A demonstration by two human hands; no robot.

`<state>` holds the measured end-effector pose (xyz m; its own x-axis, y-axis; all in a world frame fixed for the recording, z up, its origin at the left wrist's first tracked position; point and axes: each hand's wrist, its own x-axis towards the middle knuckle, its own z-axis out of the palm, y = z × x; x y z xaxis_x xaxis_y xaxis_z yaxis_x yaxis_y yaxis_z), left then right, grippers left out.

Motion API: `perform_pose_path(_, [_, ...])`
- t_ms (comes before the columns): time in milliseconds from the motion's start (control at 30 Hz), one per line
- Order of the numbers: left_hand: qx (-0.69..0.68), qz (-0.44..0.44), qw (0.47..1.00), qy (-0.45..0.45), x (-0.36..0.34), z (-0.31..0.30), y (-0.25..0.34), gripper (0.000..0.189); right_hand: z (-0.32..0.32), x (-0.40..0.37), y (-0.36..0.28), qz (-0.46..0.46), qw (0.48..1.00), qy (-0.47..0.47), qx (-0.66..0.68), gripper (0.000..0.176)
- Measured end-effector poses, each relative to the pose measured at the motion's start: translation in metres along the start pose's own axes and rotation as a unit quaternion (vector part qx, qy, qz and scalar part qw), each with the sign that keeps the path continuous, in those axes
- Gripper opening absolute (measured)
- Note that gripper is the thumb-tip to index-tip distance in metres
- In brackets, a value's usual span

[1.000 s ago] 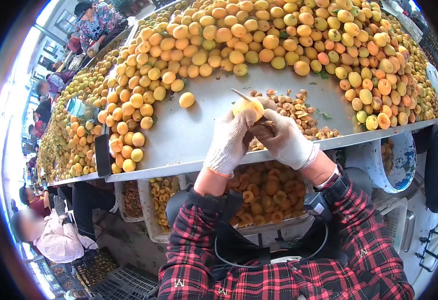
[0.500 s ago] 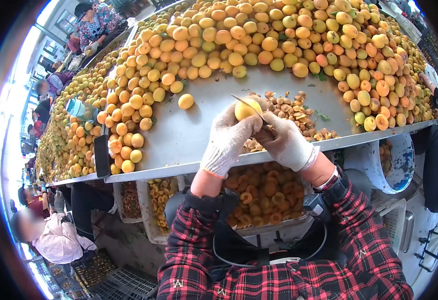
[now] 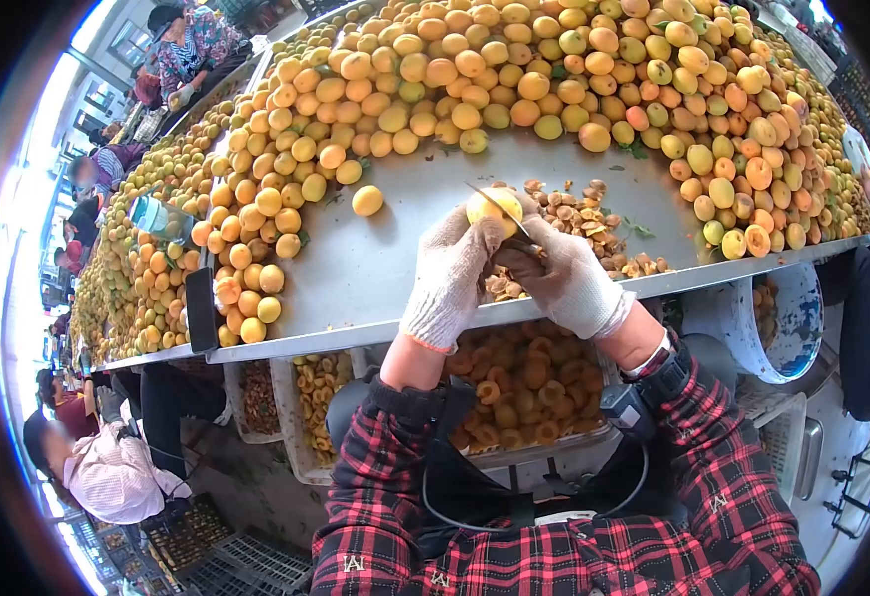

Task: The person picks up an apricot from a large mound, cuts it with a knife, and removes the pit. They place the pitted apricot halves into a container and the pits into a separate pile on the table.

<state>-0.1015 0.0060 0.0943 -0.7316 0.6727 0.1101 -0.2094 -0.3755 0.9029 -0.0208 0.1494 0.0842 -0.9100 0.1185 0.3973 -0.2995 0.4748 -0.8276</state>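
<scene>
Gloved in white, my left hand [image 3: 455, 263] grips a yellow apricot [image 3: 493, 207] over the near part of the metal table. My right hand [image 3: 566, 273], also gloved, is closed around a small knife [image 3: 503, 211], whose thin blade lies across the apricot. Both hands almost touch, and the knife's handle is mostly hidden in my right fingers. Behind and right of them lies a heap of brown apricot pits [image 3: 584, 219]. One whole apricot [image 3: 367, 201] sits alone to the left of my hands.
A big pile of apricots [image 3: 435, 70] curves round the metal tabletop [image 3: 346, 283]. Below its edge stand a crate of halved apricots [image 3: 529, 452] and a white bucket [image 3: 723, 328] at the right. A black phone-like slab [image 3: 201, 310] stands at the left. Other people work along the left side.
The knife blade has turned to lie steeper across the apricot. The fruit has shifted slightly in my left fingers. At lower left, another person's head and body have moved a little.
</scene>
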Motion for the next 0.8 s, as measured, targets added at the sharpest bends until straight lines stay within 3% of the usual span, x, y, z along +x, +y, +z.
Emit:
perform_pose_path(67, [0.050,0.027,0.998,-0.006,0.000,0.005,0.006,0.051,-0.001,-0.001,0.002,0.013,0.999,-0.019,-0.031,0.024])
perform_pose_path(133, [0.250,0.028,0.964,0.085,-0.001,0.018,0.015,0.042,0.001,-0.001,0.003,0.025,0.997,-0.037,-0.061,0.023])
perform_pose_path(367, [-0.003,0.027,0.996,0.090,0.000,0.020,0.010,0.045,0.005,-0.001,0.003,-0.014,0.999,0.019,-0.041,0.024])
perform_pose_path(433, [-0.071,-0.031,0.996,0.048,-0.002,0.018,0.011,0.045,0.004,0.001,-0.001,-0.019,0.999,0.023,-0.041,0.025])
perform_pose_path(467, [-0.071,-0.031,0.996,0.049,-0.002,0.019,0.012,0.045,0.003,0.001,-0.004,-0.010,0.996,0.024,-0.081,0.026])
perform_pose_path(533, [0.090,0.004,0.990,0.113,-0.002,0.030,0.018,0.038,0.005,0.000,-0.004,0.000,0.992,0.024,-0.121,0.027])
perform_pose_path(633, [0.095,0.045,0.984,0.142,0.001,0.029,0.005,0.035,0.012,-0.002,0.008,0.021,0.993,0.008,-0.117,0.026])
perform_pose_path(700, [0.119,0.042,0.979,0.160,0.001,0.028,0.000,0.035,0.020,-0.003,0.010,-0.017,0.999,-0.012,-0.039,0.025])
perform_pose_path(800, [0.143,0.037,0.976,0.160,0.001,0.023,0.000,0.037,0.019,-0.003,-0.003,0.074,0.996,-0.035,0.045,0.022])
